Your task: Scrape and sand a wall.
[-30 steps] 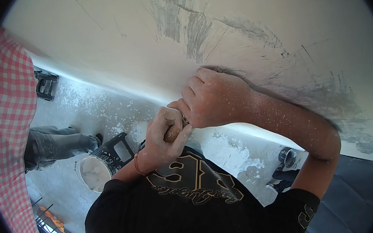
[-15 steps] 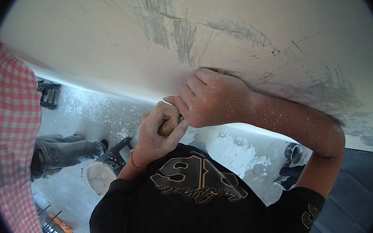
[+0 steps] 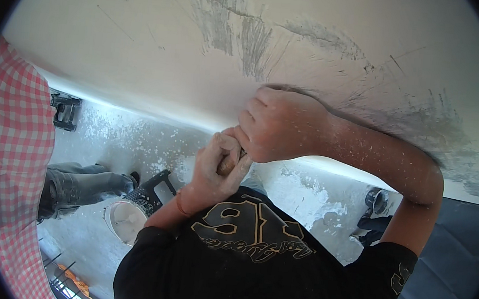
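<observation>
My left hand (image 3: 209,174), dusted with white powder, is closed round a brown, rounded handle (image 3: 227,165) whose end shows between thumb and fingers. Just above and to the right, my right hand (image 3: 285,127) is a closed fist touching the left fingertips. Whatever it grips is hidden behind its fingers and the wall side. Both hands are close against a pale plastered wall (image 3: 146,37). Grey scraped streaks (image 3: 255,47) mark the wall above them, and a wide grey smear (image 3: 427,118) lies beyond my right forearm.
On the left stands a person in a pink checked shirt (image 3: 19,128). A white bucket (image 3: 108,223) sits on the powder-spattered floor (image 3: 107,142), beside a dark object with a handle (image 3: 157,190). Farther right are a small bucket (image 3: 377,200) and a dark grey sheet (image 3: 454,256).
Against the wall's streaks, both hands sit slightly lower and farther left than before. The view has shifted a little, and both hands keep their closed grip.
</observation>
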`<state>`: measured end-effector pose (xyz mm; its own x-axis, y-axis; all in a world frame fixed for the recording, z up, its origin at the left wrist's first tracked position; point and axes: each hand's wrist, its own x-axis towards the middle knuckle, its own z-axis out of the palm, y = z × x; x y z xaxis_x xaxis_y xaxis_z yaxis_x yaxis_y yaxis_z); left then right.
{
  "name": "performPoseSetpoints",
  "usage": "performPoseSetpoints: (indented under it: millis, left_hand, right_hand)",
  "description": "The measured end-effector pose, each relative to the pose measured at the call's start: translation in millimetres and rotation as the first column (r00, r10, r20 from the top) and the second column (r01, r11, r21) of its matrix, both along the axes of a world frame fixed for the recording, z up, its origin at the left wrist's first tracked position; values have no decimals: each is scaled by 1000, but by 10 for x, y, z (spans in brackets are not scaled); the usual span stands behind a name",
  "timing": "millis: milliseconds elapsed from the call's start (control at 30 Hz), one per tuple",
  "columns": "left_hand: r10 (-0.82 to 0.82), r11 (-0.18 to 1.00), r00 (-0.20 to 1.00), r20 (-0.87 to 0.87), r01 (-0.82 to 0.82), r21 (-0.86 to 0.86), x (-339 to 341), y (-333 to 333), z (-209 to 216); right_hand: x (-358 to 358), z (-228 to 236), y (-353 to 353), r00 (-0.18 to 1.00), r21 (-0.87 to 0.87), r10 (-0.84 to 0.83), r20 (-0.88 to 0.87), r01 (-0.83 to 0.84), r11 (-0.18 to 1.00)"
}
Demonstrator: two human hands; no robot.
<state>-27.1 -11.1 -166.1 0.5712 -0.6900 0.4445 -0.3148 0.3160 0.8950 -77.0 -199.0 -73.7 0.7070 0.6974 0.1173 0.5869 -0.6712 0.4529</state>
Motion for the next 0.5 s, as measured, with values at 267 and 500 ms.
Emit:
performPoseSetpoints:
  millis: [267,500]
  left_hand:
    - [19,997,998,-68,-14,75,-82,25,-122]
    - [25,995,999,26,-28,97,41,26,-102]
  right_hand:
    - [14,-79,23,995,-48,2,-99,-7,999]
    - [-31,-20,54,999,-30,-37,30,38,999]
